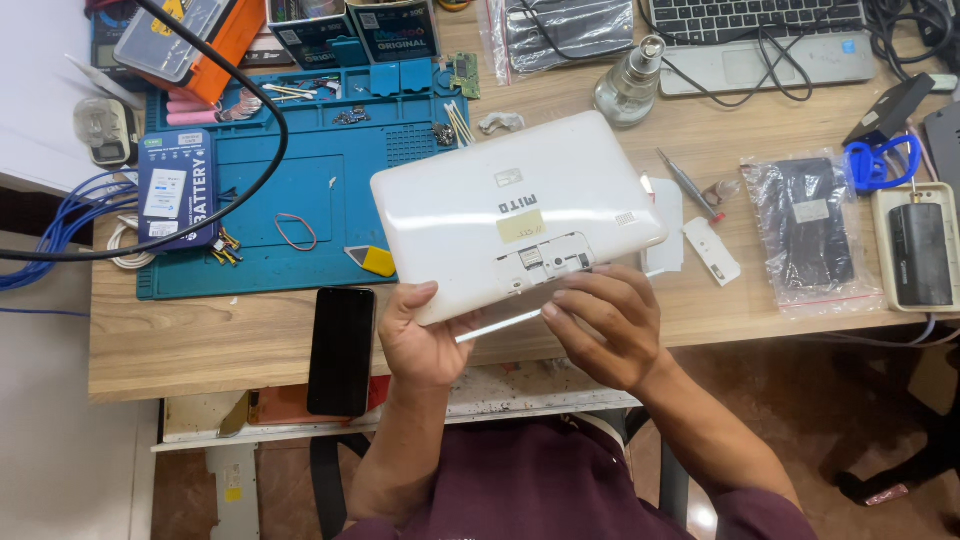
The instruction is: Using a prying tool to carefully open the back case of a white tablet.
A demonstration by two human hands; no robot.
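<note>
While both hands hold it just above the near edge of the wooden tabletop [200, 340], the white tablet [510, 215] lies back-side up and tilted, its open card-slot bay facing the person. The left hand [420, 340] grips the lower left corner, thumb on the back and fingers curled underneath, so it is closed on the tablet. The right hand [605, 325] rests its fingers [575, 295] bent against the lower edge beside the slot bay, pressing at the seam where a thin bright strip of the front shows; it too holds the tablet. This looks like the start of parting the back cover from the body, with the seam only slightly lifted. The next move would seem to call for a steady grip by the left hand and a careful, shallow pull along the edge. A small white cover piece [712, 250] and tweezers [688, 185] lie just beside on the right, a black phone [341, 350] and blue work mat [300, 190] on the left.
</note>
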